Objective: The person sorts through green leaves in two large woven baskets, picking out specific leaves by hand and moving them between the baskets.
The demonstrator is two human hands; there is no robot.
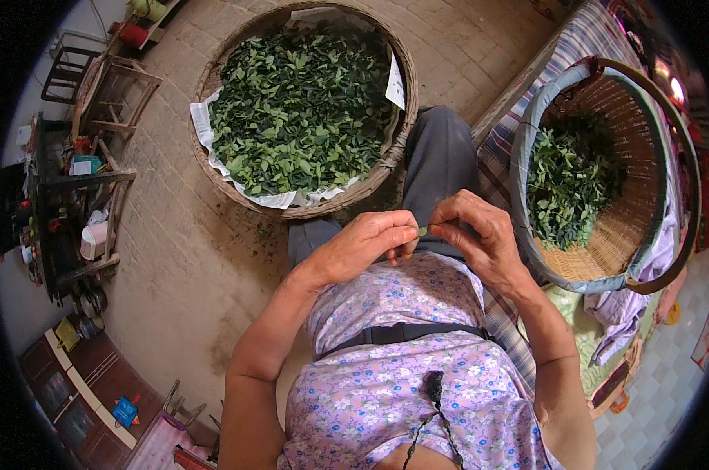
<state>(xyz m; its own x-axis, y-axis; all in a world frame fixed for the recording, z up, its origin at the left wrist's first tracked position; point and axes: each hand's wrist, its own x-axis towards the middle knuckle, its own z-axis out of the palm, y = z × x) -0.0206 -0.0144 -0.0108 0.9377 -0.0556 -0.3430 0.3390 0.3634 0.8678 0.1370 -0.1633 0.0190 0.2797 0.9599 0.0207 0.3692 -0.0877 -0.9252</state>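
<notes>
Above my lap, my left hand (378,235) and my right hand (476,229) meet fingertip to fingertip. A small green leaf (422,231) sticks out between them, pinched in the left thumb and finger. The right thumb and finger are pressed together at the leaf's other end; whether they grip it I cannot tell. Beyond my knees stands a round wicker basket (402,136) lined with printed paper, full of loose green leaves (298,117). To my right, a deep handled basket (616,247) with a cloth-bound rim holds leafy sprigs (566,182).
The handled basket rests on a bed with a plaid sheet (504,141); a lilac cloth (619,323) lies beside it. Leaf scraps (260,229) dot the brick floor (154,235). Along the left stand a wooden chair (125,94) and a cluttered dark rack (84,182).
</notes>
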